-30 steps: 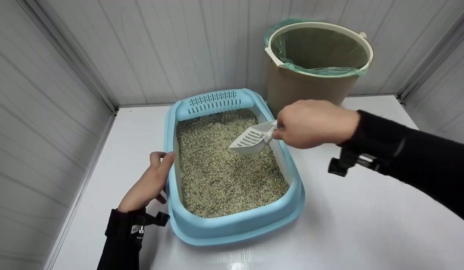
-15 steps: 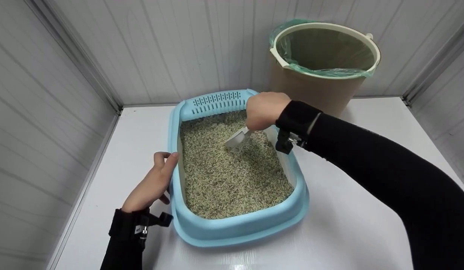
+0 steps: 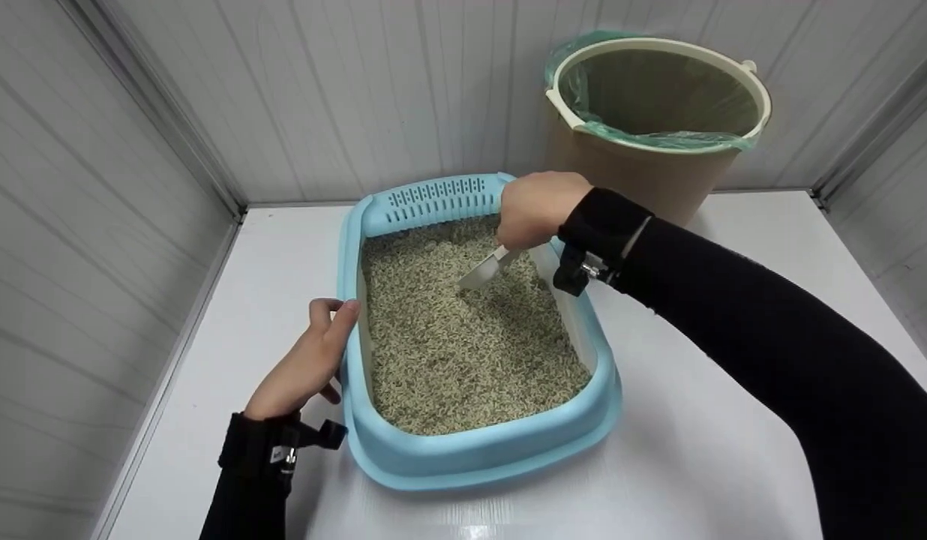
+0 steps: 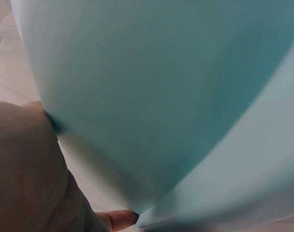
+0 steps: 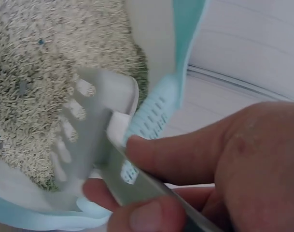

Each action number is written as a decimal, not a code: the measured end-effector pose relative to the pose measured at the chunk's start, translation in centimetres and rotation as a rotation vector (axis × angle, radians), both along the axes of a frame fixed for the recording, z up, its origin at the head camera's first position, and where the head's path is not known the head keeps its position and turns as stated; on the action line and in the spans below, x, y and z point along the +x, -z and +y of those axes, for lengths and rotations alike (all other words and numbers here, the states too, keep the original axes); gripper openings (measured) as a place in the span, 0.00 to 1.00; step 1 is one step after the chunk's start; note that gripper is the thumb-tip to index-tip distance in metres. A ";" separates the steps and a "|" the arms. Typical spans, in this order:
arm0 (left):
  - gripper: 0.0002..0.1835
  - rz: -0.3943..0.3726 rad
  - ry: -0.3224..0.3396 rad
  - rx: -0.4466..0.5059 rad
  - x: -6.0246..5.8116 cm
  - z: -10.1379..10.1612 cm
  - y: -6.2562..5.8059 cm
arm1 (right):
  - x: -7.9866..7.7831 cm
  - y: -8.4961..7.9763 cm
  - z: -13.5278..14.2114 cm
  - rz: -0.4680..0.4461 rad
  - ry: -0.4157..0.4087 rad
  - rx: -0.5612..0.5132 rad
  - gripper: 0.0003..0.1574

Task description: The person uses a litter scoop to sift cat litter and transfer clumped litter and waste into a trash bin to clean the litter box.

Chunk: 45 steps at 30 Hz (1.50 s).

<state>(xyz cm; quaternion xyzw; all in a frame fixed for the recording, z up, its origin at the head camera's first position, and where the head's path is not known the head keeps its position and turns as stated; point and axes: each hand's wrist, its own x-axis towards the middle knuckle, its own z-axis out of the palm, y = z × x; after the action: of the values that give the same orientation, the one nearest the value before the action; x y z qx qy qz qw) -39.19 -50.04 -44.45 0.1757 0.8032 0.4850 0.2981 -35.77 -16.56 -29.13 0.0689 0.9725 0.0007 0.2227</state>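
A light blue litter box [image 3: 478,450] filled with pale, grainy cat litter [image 3: 448,360] stands on the white table. My right hand [image 3: 538,210] grips a white litter scoop [image 3: 480,273] by its handle over the far right part of the box. In the head view the scoop is tilted, its tip right at the litter. The right wrist view shows the slotted scoop [image 5: 89,130] with the thumb and fingers around its handle. My left hand [image 3: 306,367] holds the box's left side, thumb on the rim. Against the box wall [image 4: 151,96], one fingertip shows at the lower edge.
A beige bin [image 3: 621,172] lined with a green plastic bag [image 3: 673,140] stands behind the box at the right. White panel walls [image 3: 343,97] close in the table [image 3: 276,255] at the back and sides.
The right hand has swung left over the box and tilted the scoop down to the litter, its slots now turned from the head view. The left hand has stayed on the rim.
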 end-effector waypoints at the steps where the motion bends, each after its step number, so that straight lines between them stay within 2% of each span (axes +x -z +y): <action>1: 0.44 0.003 0.000 0.002 0.0 -0.1 0.0 | -0.1 0.0 -0.1 -0.016 -0.012 -0.002 0.10; 3: 0.44 0.004 -0.005 0.000 0.0 -0.3 -0.1 | -0.5 0.3 -0.3 -0.038 -0.027 -0.004 0.12; 5: 0.44 -0.002 -0.008 0.000 0.1 -0.3 -0.1 | -0.9 1.3 -0.7 -0.039 -0.026 -0.008 0.15; 11: 0.44 -0.002 -0.009 -0.013 0.5 -0.2 -0.2 | -2.4 7.1 -1.9 0.041 0.035 -0.068 0.25; 15: 0.44 0.006 -0.013 -0.016 0.5 0.1 -0.3 | -3.3 10.2 -2.3 0.101 0.032 -0.093 0.30; 18: 0.42 0.005 -0.019 -0.013 0.4 0.2 -0.3 | -4.3 12.1 -2.5 0.105 -0.007 -0.113 0.30; 22: 0.41 -0.001 -0.024 -0.011 0.6 0.3 -0.2 | -5.6 14.0 -2.2 0.003 -0.154 -0.090 0.29; 25: 0.41 -0.002 -0.027 -0.008 0.7 0.4 -0.1 | -6.5 14.8 -1.9 -0.067 -0.306 -0.029 0.29; 27: 0.39 0.000 -0.027 -0.007 0.7 0.4 -0.1 | -6.9 15.1 -1.8 -0.093 -0.344 -0.019 0.29; 29: 0.39 0.004 -0.026 -0.009 0.7 0.3 -0.1 | -7.0 15.2 -2.0 -0.079 -0.378 -0.017 0.30; 32: 0.39 0.006 -0.028 -0.012 0.6 0.2 -0.1 | -6.8 15.3 -2.2 -0.030 -0.358 -0.074 0.31; 37: 0.40 0.008 -0.028 -0.014 0.6 0.3 -0.1 | -6.3 15.6 -2.0 0.040 -0.374 -0.121 0.31; 45: 0.43 0.003 -0.025 -0.019 0.5 0.1 -0.3 | -4.3 14.5 -2.5 0.027 -0.394 -0.135 0.30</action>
<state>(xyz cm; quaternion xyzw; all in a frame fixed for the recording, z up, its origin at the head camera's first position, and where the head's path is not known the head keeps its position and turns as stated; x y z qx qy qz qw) -38.65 -49.97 -44.18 0.1637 0.8104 0.4805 0.2925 -40.12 -19.08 -43.65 -0.1377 0.9678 -0.0221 0.2095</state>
